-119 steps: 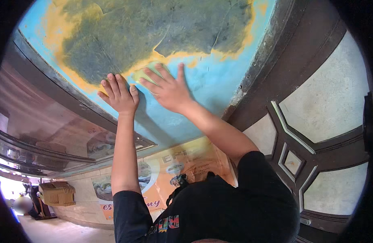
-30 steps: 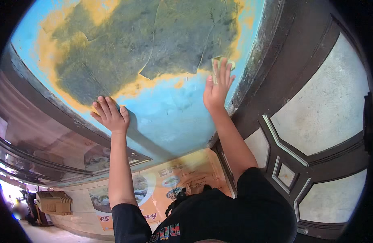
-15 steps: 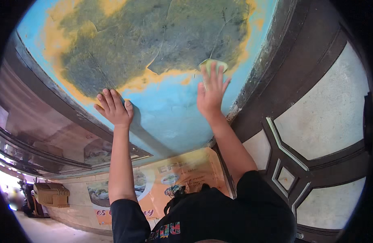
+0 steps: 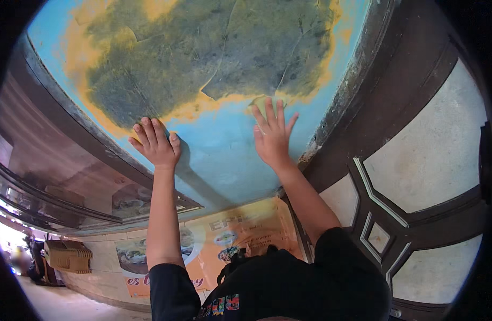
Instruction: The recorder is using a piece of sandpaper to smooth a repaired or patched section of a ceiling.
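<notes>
The blue wall takes up most of what's before me, with dark framing along its right edge. Beyond that edge stands a brown door with pale panels. A dark grey patch, fringed in orange-yellow, covers the wall's upper part. Past the left edge is a glossy brownish panel, and below the bottom edge an orange banner. Farther off, at lower left, sits a tan slatted object whose kind I can't make out. My left hand is spread against the wall near its left edge, fingertips at the patch's lower left border, grasping nothing. My right hand, nearer the right edge, is unclenched too, its fingers extended over a thin pale-green pad, which lies against the wall at the patch's lower fringe, partly hidden beneath them.
</notes>
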Demonstrator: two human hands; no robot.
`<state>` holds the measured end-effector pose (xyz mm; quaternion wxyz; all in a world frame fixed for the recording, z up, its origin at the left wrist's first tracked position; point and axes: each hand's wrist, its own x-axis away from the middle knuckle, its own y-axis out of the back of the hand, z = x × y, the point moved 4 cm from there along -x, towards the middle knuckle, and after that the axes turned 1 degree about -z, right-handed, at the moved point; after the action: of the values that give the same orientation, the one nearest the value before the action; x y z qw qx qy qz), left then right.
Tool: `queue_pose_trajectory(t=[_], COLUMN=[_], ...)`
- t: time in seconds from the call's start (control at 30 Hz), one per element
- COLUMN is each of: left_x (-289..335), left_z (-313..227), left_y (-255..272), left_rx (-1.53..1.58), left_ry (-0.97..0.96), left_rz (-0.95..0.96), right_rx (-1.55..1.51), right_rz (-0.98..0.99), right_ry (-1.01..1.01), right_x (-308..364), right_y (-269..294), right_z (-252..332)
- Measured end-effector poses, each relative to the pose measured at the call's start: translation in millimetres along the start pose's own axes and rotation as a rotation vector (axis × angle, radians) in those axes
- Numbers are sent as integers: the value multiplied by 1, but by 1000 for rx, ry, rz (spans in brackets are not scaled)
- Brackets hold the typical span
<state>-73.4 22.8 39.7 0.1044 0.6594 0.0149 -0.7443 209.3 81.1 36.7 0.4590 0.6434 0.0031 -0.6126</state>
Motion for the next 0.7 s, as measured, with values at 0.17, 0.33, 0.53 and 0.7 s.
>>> queue_pose_trajectory(t=[0.17, 0.33, 0.53, 0.7], left_x=[-5, -2, -1, -3], left_z=[-5, -4, -5, -7], left_y=[-1, 3, 14, 17], left_rx=[0, 25, 13, 12], left_ry=[-8, -5, 12, 2], left_rz=[3, -9, 16, 0], right_rx=[-71, -77, -44, -91], right_rz=[-163, -62, -97, -142], right_ry=[-211, 1, -153, -80], right_x=[-7, -22, 0, -26], right_y=[13, 14, 25, 38], right_z=[-36, 11, -35, -3])
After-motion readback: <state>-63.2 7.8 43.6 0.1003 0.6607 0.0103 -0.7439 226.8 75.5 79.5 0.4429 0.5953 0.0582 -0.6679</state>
